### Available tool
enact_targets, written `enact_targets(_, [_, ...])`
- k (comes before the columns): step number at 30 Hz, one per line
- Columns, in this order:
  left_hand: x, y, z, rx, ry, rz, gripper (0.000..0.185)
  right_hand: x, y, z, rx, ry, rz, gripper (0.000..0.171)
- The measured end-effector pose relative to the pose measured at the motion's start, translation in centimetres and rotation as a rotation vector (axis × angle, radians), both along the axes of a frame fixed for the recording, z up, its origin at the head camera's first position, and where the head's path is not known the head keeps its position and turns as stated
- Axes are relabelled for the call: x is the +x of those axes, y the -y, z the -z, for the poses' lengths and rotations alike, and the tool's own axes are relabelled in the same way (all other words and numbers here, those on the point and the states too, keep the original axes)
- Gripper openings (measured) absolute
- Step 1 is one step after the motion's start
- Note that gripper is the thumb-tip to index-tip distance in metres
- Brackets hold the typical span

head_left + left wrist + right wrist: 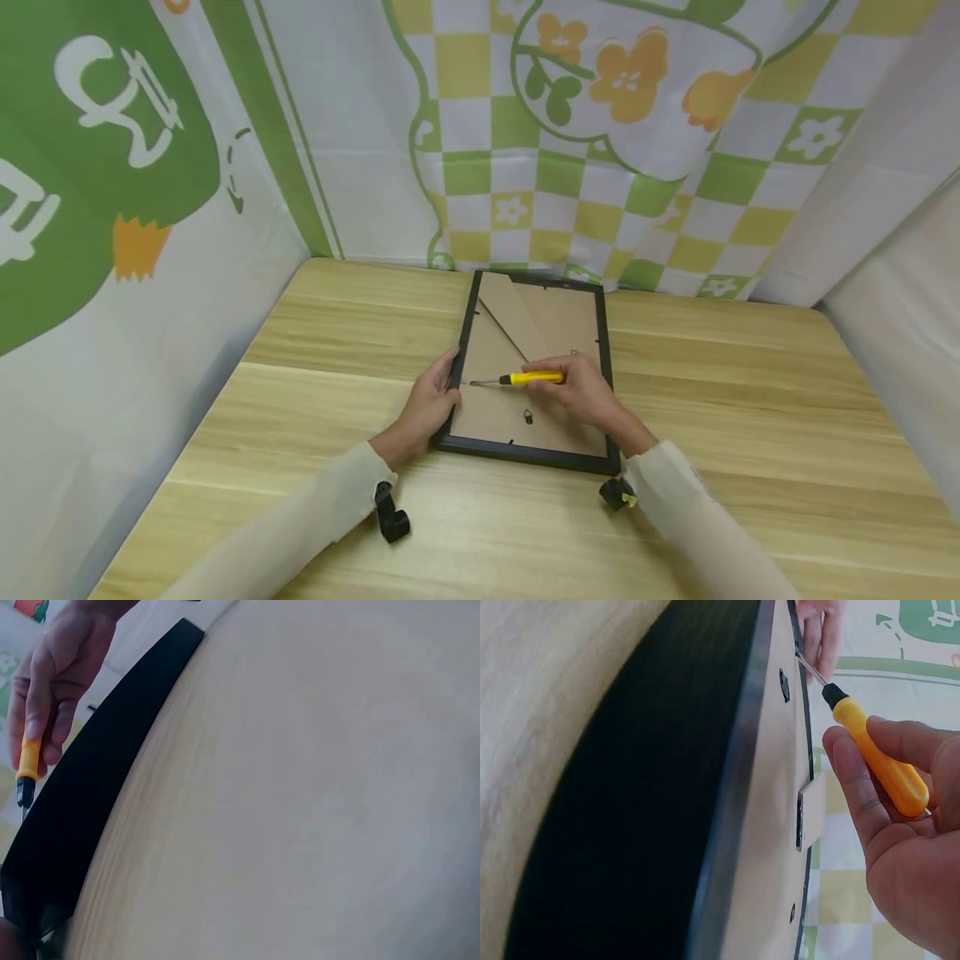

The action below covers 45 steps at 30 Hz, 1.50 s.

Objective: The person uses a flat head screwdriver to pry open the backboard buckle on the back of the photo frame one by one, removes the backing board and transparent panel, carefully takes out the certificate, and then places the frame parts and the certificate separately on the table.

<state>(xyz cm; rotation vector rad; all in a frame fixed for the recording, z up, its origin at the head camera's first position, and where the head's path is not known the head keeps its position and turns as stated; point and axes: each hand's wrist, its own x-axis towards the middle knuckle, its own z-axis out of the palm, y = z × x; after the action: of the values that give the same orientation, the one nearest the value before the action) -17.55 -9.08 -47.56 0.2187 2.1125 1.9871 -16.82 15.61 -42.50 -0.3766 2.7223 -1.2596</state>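
- Picture frame, black, lying face down on the wooden table, brown backing board up, just short of the curtain at the table's 12 o'clock edge.
- Left hand resting at the frame's 9 o'clock edge, fingers laid straight against the rim, gripping nothing.
- Right hand over the backing toward 3 o'clock, fingers curled round a yellow-handled screwdriver.
- Screwdriver lying nearly level, metal tip pointing to 9 o'clock, close to the frame's inner left edge; tip perhaps touching a small clip there, too small to tell.
- Small black hanger on the backing at 6 o'clock of the screwdriver.
- Folded stand leg slanting across the backing's upper half.
- Green, yellow and white flowered curtain behind.
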Motion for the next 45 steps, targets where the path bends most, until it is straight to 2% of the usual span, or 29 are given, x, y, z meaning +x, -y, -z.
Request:
enact_targets(5, [-0.9,0.5,0.3,0.023,0.007,0.035,0.068,0.0,0.7,0.2,0.015,-0.009,0.004,0.027])
enact_targets(10, [-0.9,0.4,0.5,0.048,-0.006,0.038,0.064,-0.1,0.8,0.5,0.020,-0.022,0.013,0.027])
enact_targets(15, [-0.8,-0.2,0.8,0.077,-0.027,0.016,0.063,0.0,0.9,0.6,0.032,-0.019,0.018,0.028])
enact_targets(21, [-0.5,-0.8,0.7,0.038,-0.043,-0.038,0.062,0.2,1.2,0.8,0.065,-0.052,-0.008,0.030])
enact_targets(30, [-0.4,-0.9,0.9,0.013,-0.043,-0.060,0.061,0.5,1.8,1.0,0.067,-0.027,-0.031,0.030])
enact_targets(39, [-0.4,-1.0,1.0,-0.016,-0.049,-0.084,0.061,0.2,2.0,0.6,0.040,-0.089,-0.055,0.028])
enact_targets(44, [-0.4,-1.1,0.9,-0.023,-0.053,-0.086,0.061,-0.1,3.0,-0.2,0.037,-0.183,-0.068,0.023])
enact_targets(45, [-0.2,-1.1,0.4,-0.025,-0.045,-0.084,0.061,-0.2,3.3,-0.5,0.044,-0.205,-0.079,0.022])
